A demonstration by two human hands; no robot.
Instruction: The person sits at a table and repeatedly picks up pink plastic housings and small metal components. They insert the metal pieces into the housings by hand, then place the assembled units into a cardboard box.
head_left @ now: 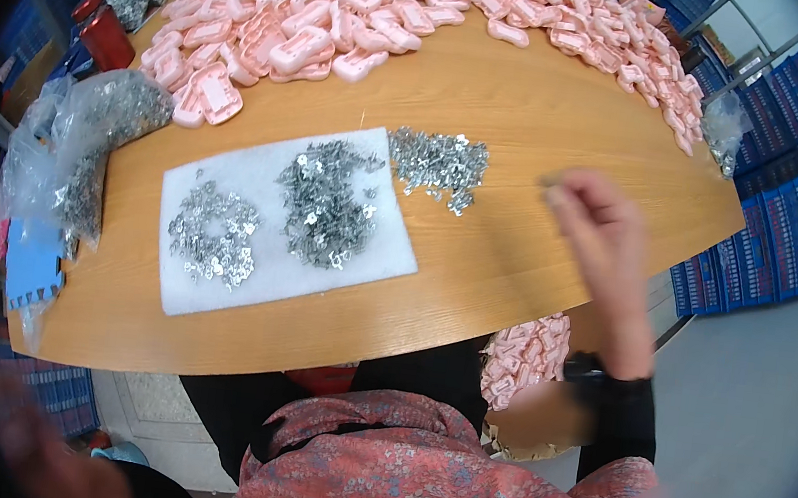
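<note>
- Above the right part of the table [534, 97], my right hand [603, 228] hangs with thumb and fingertips drawn together; I can't tell whether they pinch anything.
- Left of it, small metal pieces [443, 166] lie at the right edge of a white pad [394, 253].
- That pad carries two more heaps, one brighter [214, 233], one darker [330, 204].
- Off the table's near left corner, my left hand [42, 444] blurs; I can't tell its grip.
- Pink shells [304, 46] crowd the far edge.
- A bulging clear bag [88, 125], red jar [106, 39] and blue foam tile [33, 262] line the left edge.
</note>
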